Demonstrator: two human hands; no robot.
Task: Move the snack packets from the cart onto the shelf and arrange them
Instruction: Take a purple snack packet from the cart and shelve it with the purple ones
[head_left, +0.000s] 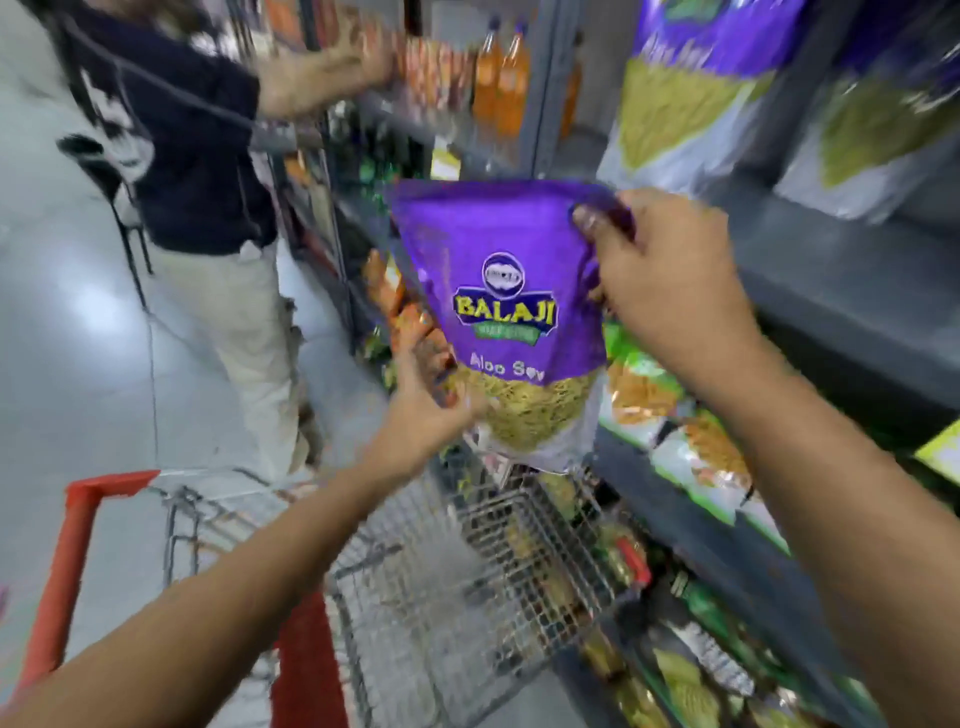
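- you've got the purple snack packet (511, 312) right in the middle of the frame, held upright in the air above the cart (467, 571), front facing you, "BALAJI" and "Aloo Sev" readable, yellowish sev showing through the clear lower part
- your right hand (670, 280) is closed on the packet's top right corner, thumb over the front edge and the rest of the fingers behind it
- your left hand (426, 410) is cupped around the lower left edge, fingers curled onto the clear part, so both hands are holding the same packet
- under it, lower middle of the frame, the wire cart basket sits with its red handle (78, 561) at the lower left; there's stuff inside the mesh but it's too blurry to say what
- upper right, the grey shelf (831, 270) already has more purple packets (696, 88) of the same look standing on it, side by side, well above your right hand
- the shelf level below that, right side of the frame, is packed with green and white packets (675, 431) leaning against each other
- upper left, another person (208, 156) in a dark top and light trousers stands in the aisle, reaching toward a shelf near some orange bottles (501, 78) at the top centre
- whole shot is pretty motion-blurred btw, edges especially
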